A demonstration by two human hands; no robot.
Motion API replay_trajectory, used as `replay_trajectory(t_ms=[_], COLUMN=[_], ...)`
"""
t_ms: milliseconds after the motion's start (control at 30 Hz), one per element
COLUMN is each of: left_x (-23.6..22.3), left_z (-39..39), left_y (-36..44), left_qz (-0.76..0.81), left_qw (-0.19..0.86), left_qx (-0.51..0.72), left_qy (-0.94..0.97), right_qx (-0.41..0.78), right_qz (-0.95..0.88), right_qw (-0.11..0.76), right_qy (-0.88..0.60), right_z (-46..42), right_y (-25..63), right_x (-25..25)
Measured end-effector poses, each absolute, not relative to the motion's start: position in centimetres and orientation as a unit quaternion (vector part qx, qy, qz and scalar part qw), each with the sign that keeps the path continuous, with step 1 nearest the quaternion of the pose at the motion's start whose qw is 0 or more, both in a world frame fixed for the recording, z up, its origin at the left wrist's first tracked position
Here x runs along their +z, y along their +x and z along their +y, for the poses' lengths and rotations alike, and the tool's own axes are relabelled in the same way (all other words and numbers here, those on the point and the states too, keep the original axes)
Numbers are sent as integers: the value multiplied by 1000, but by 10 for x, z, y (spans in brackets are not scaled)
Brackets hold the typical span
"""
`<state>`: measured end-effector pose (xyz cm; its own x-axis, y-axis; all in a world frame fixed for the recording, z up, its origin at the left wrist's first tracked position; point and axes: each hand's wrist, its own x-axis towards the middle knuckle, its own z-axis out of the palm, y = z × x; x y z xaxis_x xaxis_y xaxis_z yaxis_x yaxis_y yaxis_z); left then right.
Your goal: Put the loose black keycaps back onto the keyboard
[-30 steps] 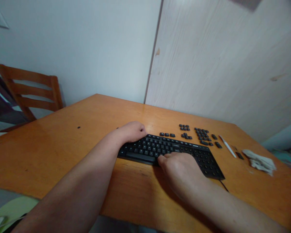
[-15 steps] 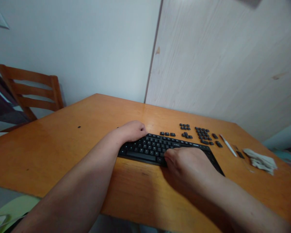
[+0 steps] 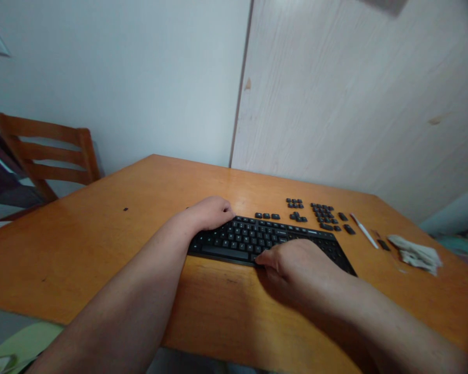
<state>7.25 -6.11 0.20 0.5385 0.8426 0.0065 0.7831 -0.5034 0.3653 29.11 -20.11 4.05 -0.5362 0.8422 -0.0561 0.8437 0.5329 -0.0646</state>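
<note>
A black keyboard (image 3: 239,241) lies on the wooden table, with white-marked keys on its left and middle part. On its right part, key spots look bare, partly behind my right hand. My left hand (image 3: 214,212) is closed over the keyboard's back left part, gripping it. My right hand (image 3: 288,259) has its fingers curled together, the fingertips touching the front row just right of the space bar (image 3: 225,252). Whether a small key sits under those fingertips is hidden. Behind the keyboard stand three loose keycaps (image 3: 267,215) in a row.
More loose keycaps lie in groups behind to the right, including a larger block (image 3: 323,214). Farther right are a white pen-like stick (image 3: 364,231), a small dark piece (image 3: 383,244) and a crumpled pale cloth (image 3: 415,253). A tiny black bit (image 3: 126,209) lies left. A wooden chair (image 3: 54,150) stands beyond.
My right hand has shifted slightly left and down along the keyboard's front row, its fingertips now lower on the keys. My left hand stays on the keyboard. The view has tilted a little.
</note>
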Motion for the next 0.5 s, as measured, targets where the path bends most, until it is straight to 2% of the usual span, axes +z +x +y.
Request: replay_trajectory(t_ms=[500], left_x=[0], left_z=[-60], left_y=[71], left_qz=[474], left_qw=[181], left_qx=[100], left_qy=[856], right_qx=[-55], right_qz=[878], right_qw=[0], right_qy=[476], right_z=[-201], right_y=[290], right_x=[40])
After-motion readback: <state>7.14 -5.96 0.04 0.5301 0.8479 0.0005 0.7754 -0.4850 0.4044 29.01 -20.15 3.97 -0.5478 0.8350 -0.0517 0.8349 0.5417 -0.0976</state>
